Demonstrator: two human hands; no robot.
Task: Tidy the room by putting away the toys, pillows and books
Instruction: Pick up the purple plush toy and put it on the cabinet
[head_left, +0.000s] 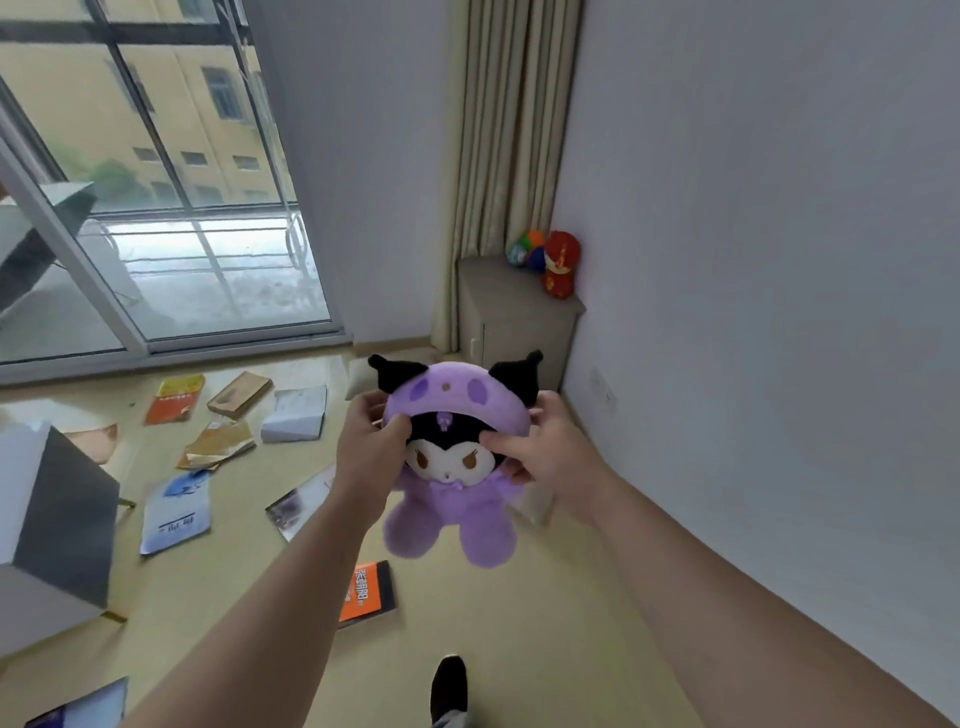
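Note:
A purple plush toy with black ears and a white face hangs upright in the air in front of me. My left hand grips the left side of its hood and my right hand grips the right side. Several books lie scattered on the floor, among them an orange book below the plush, a blue-and-white book and a white book. On a small grey cabinet in the corner stand a red toy and a multicoloured ball.
A white-and-grey box-like piece of furniture stands at the left. Glass sliding doors fill the far left wall. A beige curtain hangs behind the cabinet. A grey wall runs along the right. My dark shoe shows below.

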